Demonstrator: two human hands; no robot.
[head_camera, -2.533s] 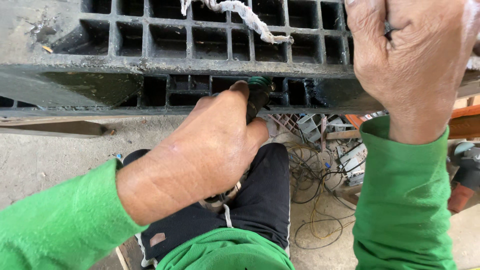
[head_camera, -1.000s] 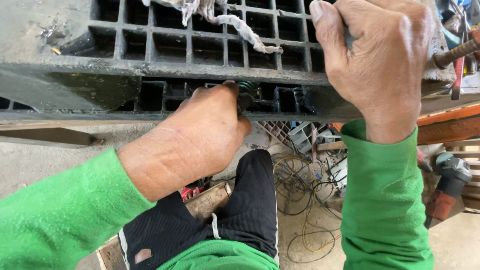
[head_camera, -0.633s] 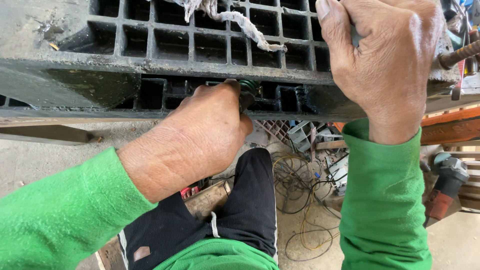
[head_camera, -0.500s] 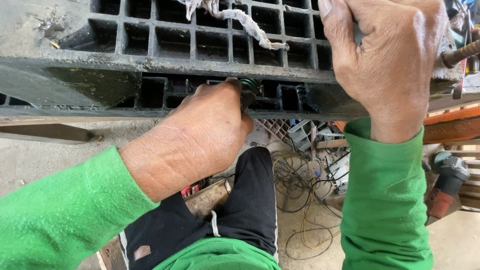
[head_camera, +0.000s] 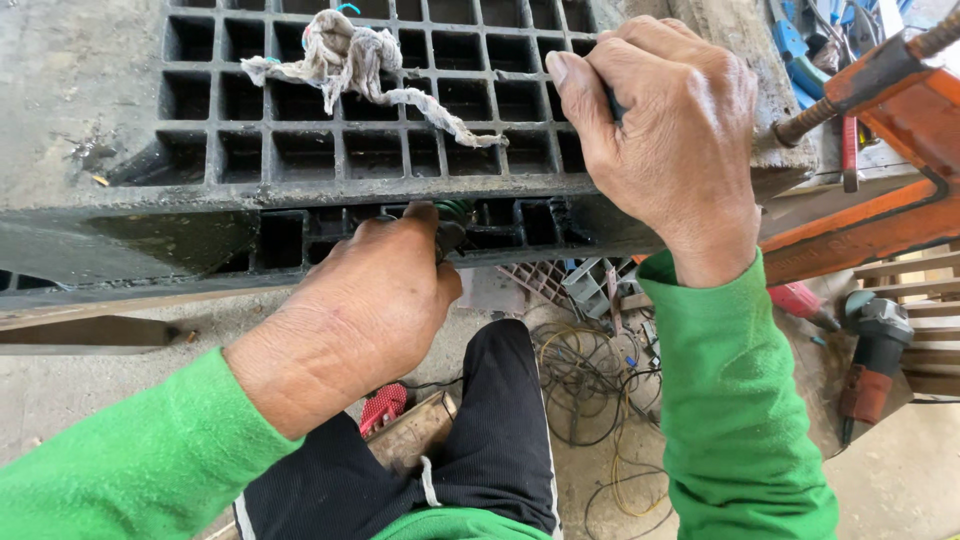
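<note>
We are working on a black plastic grid pallet (head_camera: 330, 150), which is lying flat in front of us with its front edge facing our knees. Our left hand (head_camera: 370, 300) is pressing up against that front edge, fingers curled tightly around a small dark tool with a green part (head_camera: 452, 215) that is poking into one of the side openings (only its tip is showing past our fingers, so we cannot tell what kind of tool it is). Our right hand (head_camera: 665, 130) is gripping down over the top of the pallet near its right end, fingers closed around something thin and dark that is almost wholly hidden under them; what it is we cannot tell.

Just left of the right hand, a dirty knotted rag (head_camera: 350, 60) is lying across the grid squares on top, one twisted end trailing toward our right thumb. Beyond the right hand, an orange metal clamp (head_camera: 880, 110) is sticking in from the right edge, touching the corner of a gray block beside the pallet.

Below our hands, both green sleeves (head_camera: 735, 400) are framing black trousers (head_camera: 500, 430). On the floor under the right wrist, a tangle of wires (head_camera: 590, 390) is lying loose, and further right an angle grinder (head_camera: 872, 350) is resting near wooden slats.
</note>
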